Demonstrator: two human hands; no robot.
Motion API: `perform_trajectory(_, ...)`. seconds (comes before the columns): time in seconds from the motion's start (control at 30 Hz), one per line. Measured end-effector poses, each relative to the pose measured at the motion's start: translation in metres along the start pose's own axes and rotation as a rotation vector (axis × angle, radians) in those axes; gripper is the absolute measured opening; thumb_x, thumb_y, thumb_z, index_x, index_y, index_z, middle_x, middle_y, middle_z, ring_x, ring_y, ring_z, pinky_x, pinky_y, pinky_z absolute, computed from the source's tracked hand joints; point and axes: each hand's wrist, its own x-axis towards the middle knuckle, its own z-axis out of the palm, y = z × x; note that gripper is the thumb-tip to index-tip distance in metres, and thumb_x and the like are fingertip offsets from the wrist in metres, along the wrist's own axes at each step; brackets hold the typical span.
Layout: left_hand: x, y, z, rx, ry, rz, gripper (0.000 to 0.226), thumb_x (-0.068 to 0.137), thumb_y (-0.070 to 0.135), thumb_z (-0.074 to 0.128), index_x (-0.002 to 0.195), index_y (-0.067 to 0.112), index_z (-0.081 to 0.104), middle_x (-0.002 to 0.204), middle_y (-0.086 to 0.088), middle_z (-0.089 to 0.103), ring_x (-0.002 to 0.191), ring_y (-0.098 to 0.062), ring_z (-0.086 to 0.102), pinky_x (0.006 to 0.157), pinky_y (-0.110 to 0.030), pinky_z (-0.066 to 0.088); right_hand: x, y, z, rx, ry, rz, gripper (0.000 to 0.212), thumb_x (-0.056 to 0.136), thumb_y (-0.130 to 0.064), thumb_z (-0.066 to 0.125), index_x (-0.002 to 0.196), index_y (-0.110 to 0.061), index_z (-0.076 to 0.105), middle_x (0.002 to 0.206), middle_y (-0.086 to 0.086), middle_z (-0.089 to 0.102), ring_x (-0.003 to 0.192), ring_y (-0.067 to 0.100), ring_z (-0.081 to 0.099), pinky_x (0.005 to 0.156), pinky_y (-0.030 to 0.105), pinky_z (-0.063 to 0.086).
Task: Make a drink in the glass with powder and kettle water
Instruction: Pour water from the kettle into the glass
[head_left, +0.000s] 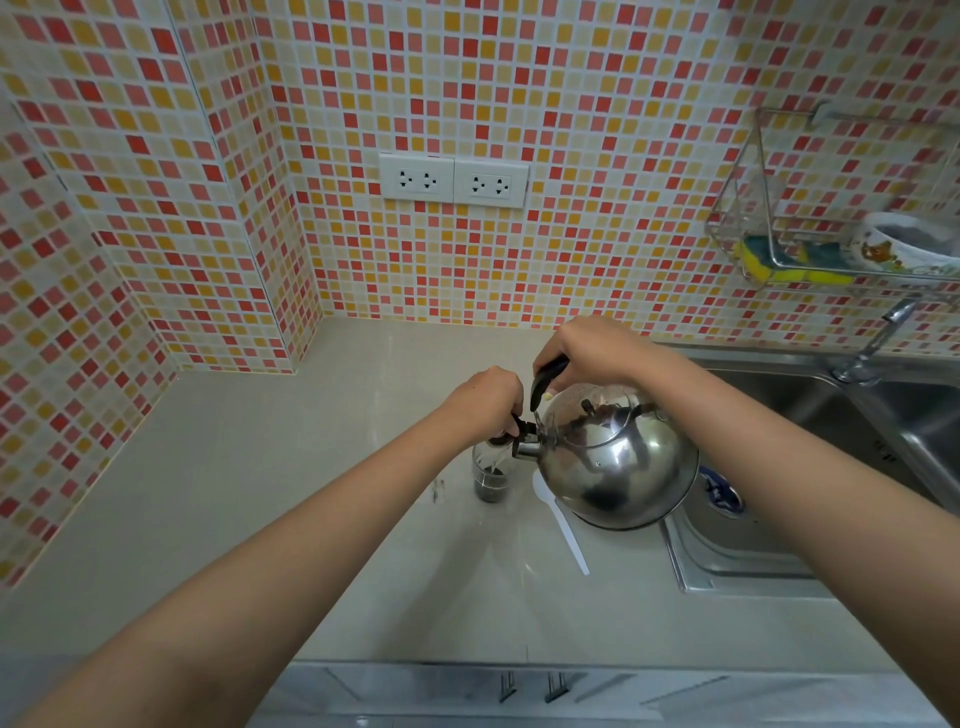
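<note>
A shiny steel kettle is tilted to the left above the counter, its spout over a small clear glass that holds dark powder and liquid. Water runs from the spout into the glass. My right hand is closed on the kettle's black handle. My left hand pinches the black spout cap just above the glass's rim. A white plastic spoon lies flat on the counter beside the glass, partly under the kettle.
The beige counter meets a tiled wall with two double sockets. A steel sink with a tap lies to the right. Above it hangs a wire rack with sponges and a bowl.
</note>
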Motion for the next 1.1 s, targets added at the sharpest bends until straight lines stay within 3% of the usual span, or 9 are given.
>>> perform_trajectory(0.2, -0.0006, 0.0004, -0.0029, -0.015, -0.004, -0.004, 0.033, 0.084, 0.013, 0.072, 0.116, 0.005, 0.070, 0.115, -0.015, 0.070, 0.101, -0.032, 0.067, 0.085, -0.036, 0.053, 0.0018, 0.0010, -0.0014, -0.011, 0.006, 0.000, 0.022, 0.077, -0.032, 0.073, 0.099, -0.030, 0.073, 0.086, -0.009, 0.073, 0.077, 0.014, 0.062, 0.067, 0.034, 0.052)
perform_trajectory(0.57, -0.0002, -0.0012, -0.0001, -0.005, 0.016, 0.015, 0.032, 0.083, 0.009, 0.072, 0.115, 0.005, 0.071, 0.115, -0.014, 0.070, 0.102, -0.032, 0.066, 0.089, -0.038, 0.055, 0.0010, 0.0001, -0.0020, 0.006, -0.003, 0.002, 0.019, 0.076, -0.032, 0.074, 0.095, -0.029, 0.074, 0.083, -0.009, 0.073, 0.076, 0.014, 0.063, 0.070, 0.038, 0.056)
perform_trajectory(1.1, 0.0045, -0.0030, 0.0040, 0.014, 0.029, 0.021, 0.030, 0.083, 0.011, 0.072, 0.113, 0.006, 0.072, 0.112, -0.014, 0.071, 0.097, -0.030, 0.068, 0.087, -0.038, 0.056, 0.0012, 0.0015, -0.0022, 0.002, -0.007, -0.006, 0.019, 0.077, -0.032, 0.074, 0.095, -0.026, 0.074, 0.081, -0.008, 0.072, 0.071, 0.013, 0.058, 0.060, 0.030, 0.046)
